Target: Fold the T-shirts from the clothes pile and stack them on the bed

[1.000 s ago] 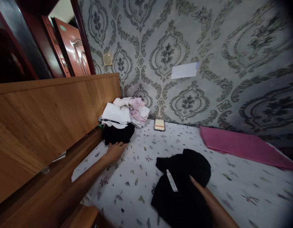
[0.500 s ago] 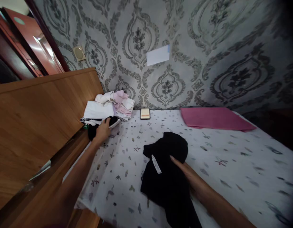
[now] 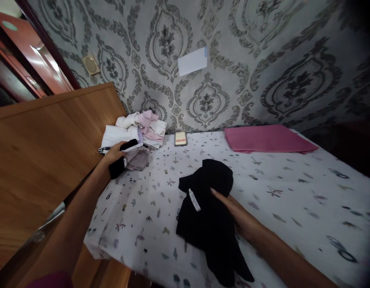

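My left hand [image 3: 115, 153] is closed on a folded black cloth [image 3: 116, 168] at the near side of a clothes pile, by the wooden headboard. Greyish folded clothes [image 3: 137, 158] lie just right of it. My right hand [image 3: 230, 203] grips a black garment [image 3: 203, 224] spread on the bed, thumb on top and fingers hidden underneath. A white label or small tube [image 3: 194, 200] lies on that garment. White folded clothes [image 3: 119, 136] and a pink cloth [image 3: 148, 119] rest in the pile beyond my left hand.
The bed has a white patterned sheet [image 3: 155, 192]. A small framed card or box [image 3: 180, 139] stands near the wall, with a folded pink cloth [image 3: 269, 139] to its right. The wooden headboard [image 3: 53, 136] borders the left side. White paper [image 3: 192, 61] hangs on the wall.
My left hand has shifted left with the black cloth, exposing more of the greyish clothes beside it. My right hand keeps its hold on the black garment. The camera view has shifted slightly.
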Motion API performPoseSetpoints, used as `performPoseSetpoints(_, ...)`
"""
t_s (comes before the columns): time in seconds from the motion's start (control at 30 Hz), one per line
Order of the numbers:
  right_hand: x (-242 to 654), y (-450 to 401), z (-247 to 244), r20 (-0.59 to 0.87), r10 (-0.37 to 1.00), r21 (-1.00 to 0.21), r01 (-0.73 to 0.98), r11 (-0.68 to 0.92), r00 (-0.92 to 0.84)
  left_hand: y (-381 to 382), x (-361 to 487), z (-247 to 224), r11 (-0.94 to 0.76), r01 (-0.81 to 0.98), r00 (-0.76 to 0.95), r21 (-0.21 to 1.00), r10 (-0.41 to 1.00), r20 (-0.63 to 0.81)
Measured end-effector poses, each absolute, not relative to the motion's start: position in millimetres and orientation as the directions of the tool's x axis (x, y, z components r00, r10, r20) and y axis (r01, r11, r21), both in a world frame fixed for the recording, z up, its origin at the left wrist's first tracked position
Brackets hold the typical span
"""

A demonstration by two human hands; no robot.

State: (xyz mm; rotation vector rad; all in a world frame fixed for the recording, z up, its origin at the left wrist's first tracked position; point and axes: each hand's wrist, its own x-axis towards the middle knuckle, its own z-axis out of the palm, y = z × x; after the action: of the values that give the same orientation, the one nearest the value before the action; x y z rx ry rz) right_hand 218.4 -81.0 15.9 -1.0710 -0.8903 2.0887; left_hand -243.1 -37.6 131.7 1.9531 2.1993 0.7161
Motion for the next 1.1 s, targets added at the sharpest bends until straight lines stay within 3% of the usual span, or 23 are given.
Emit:
performPoseSetpoints(0.13,218,-81,18,-0.421,0.754,-0.781,-0.221,-0.584,-0.503,-45,-221,116,0.084,0.930,-0.174,0.357,0.958,0.228)
performPoseSetpoints(0.2,218,-83,20,-0.413,0.759,-0.770,-0.252,-0.586,-0.504,-52,-196,91,0.152,0.966,-0.201,0.209,0.950,0.239)
performPoseSetpoints(0.3,216,-86,24,-0.418,0.767,-0.758,-0.278,-0.590,-0.487,-62,-160,55,0.222,0.969,-0.202,-0.111,0.965,0.165)
performPoseSetpoints(0.37,217,-85,25,-0.419,0.764,-0.765,-0.262,-0.588,-0.490,-65,-145,47,0.197,0.968,-0.185,-0.156,0.979,0.089)
performPoseSetpoints(0.47,229,-76,24,-0.406,0.805,-0.860,-0.117,-0.497,-0.434,-72,-124,56,0.170,0.979,-0.162,-0.117,0.984,0.073)
performPoseSetpoints(0.53,243,-67,26,-0.340,0.873,-0.940,0.110,-0.322,-0.350,-83,-102,62,0.090,0.994,-0.083,-0.069,0.991,0.101)
performPoseSetpoints(0.6,257,-61,31,-0.175,0.961,-0.927,0.363,-0.089,-0.213,-100,-73,63,-0.032,0.997,0.027,0.071,0.997,0.074)
performPoseSetpoints(0.7,261,-69,43,0.214,0.970,-0.760,0.604,0.239,-0.115,-127,-27,57,-0.131,0.910,0.155,0.394,0.987,-0.031)
performPoseSetpoints(0.77,252,-81,48,0.351,0.899,-0.626,0.649,0.432,-0.260,-140,-3,53,-0.107,0.846,0.185,0.523,0.978,-0.100)
performPoseSetpoints(0.83,240,-92,46,0.338,0.838,-0.511,0.664,0.546,-0.428,-145,12,49,-0.060,0.817,0.179,0.573,0.972,-0.153)
performPoseSetpoints(0.93,232,-98,37,0.232,0.825,-0.424,0.710,0.563,-0.516,-143,20,40,-0.008,0.745,0.160,0.667,0.973,-0.167)
performPoseSetpoints(1.0,238,-95,35,0.198,0.840,-0.461,0.708,0.535,-0.506,-139,18,35,-0.008,0.606,0.192,0.796,0.972,-0.136)
performPoseSetpoints(1.1,258,-92,43,0.176,0.904,-0.622,0.667,0.410,-0.391,-136,11,38,0.001,0.312,0.256,0.950,0.963,-0.085)
